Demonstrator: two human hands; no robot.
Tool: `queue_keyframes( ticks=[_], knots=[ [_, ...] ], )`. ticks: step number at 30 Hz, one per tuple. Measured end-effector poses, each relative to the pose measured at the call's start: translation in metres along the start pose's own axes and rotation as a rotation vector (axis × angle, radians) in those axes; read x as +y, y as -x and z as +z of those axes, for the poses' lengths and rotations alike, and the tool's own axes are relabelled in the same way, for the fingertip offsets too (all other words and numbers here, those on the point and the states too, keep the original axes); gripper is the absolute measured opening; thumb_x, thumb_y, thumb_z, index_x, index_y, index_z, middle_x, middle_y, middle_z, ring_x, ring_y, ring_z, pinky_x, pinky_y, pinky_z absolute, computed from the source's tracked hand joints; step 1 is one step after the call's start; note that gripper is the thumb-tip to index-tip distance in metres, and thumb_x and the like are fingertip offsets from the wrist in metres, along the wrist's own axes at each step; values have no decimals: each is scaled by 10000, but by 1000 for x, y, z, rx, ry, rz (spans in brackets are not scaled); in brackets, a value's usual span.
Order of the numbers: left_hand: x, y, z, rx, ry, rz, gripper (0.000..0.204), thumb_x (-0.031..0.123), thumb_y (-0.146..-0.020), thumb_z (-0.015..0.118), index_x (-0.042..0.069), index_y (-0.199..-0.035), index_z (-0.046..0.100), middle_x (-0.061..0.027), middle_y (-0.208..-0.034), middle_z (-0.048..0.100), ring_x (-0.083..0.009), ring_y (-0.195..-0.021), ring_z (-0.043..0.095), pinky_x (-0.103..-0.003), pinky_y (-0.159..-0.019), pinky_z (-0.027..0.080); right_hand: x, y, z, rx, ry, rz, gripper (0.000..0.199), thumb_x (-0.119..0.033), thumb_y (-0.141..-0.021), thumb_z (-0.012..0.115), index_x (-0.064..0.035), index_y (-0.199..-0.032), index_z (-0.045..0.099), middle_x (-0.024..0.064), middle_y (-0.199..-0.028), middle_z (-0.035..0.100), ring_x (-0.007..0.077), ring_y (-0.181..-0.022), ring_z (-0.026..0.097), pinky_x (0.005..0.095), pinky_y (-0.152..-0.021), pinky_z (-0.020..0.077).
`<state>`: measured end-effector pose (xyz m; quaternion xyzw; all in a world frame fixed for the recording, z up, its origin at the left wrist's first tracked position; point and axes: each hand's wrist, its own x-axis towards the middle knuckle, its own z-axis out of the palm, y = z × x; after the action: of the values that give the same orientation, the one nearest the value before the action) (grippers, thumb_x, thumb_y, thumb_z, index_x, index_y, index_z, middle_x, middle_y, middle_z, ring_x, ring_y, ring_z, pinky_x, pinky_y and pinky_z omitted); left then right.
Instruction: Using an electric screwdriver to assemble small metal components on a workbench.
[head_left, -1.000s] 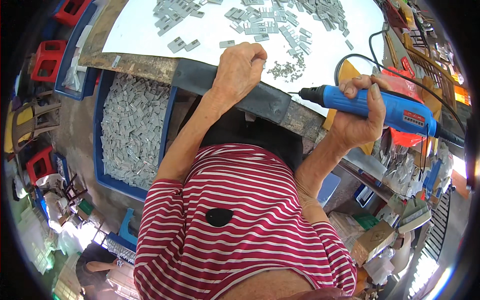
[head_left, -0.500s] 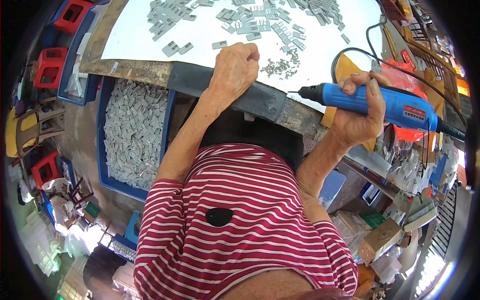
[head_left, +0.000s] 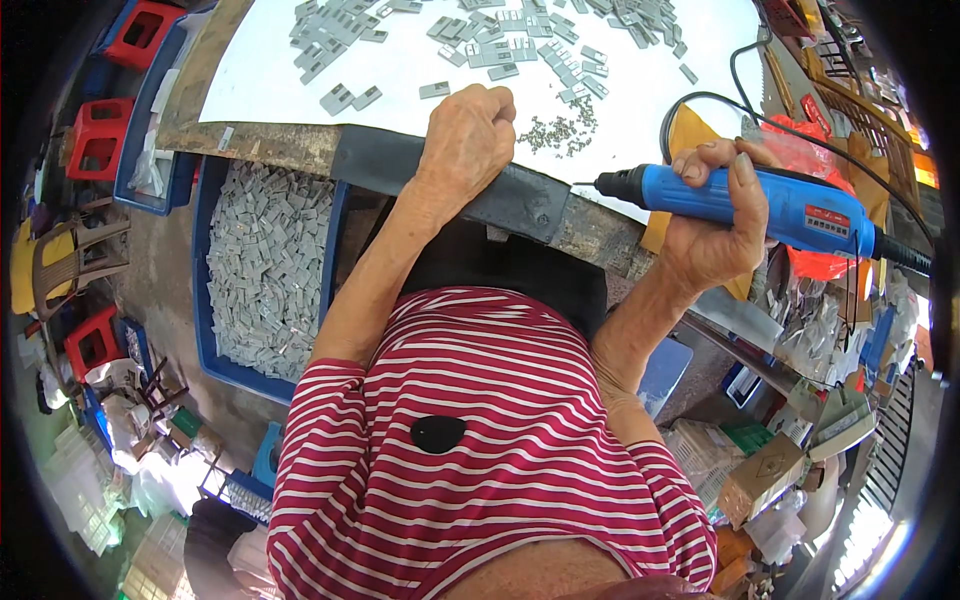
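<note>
Along the left, three red plastic stools (head_left: 105, 112) stand apart on the grey floor (head_left: 165, 305), near a blue tray (head_left: 183, 190) holding a crumpled clear plastic bag (head_left: 148, 174). Between the stools sits a brown chair (head_left: 98, 238) with something yellow (head_left: 24, 272) at its back. At the right, a red plastic bag (head_left: 808, 146) lies close to a yellow-orange sheet (head_left: 688, 128), with clear bags (head_left: 808, 325) heaped nearby; lower down rests a brown cardboard box (head_left: 765, 475), tilted in the view.

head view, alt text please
The right hand grips a blue corded tool; the left hand is curled at the edge of a white sheet strewn with grey plates and tiny parts. A blue bin holds more grey pieces.
</note>
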<state>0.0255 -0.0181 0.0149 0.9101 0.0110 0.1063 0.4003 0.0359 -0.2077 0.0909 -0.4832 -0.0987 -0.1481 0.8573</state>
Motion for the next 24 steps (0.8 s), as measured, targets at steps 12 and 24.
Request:
queue_keyframes(
  ticks=[12,24],
  knots=[
    [-8,8,3,96,-24,188,78,31,-773,551,-10,-819,599,-125,-788,544,-260,-708,554,-335,-642,446,2,2,0,21,47,12,228,-60,-758,579,21,-966,535,152,-744,573,214,-595,513,363,-625,404],
    [-12,10,2,94,52,192,108,29,-770,573,-25,-851,619,-113,-806,557,-229,-686,570,-315,-620,453,11,-2,12,111,36,-32,236,0,-692,610,68,-897,514,188,-656,589,212,-484,521,339,-499,462]
  ],
)
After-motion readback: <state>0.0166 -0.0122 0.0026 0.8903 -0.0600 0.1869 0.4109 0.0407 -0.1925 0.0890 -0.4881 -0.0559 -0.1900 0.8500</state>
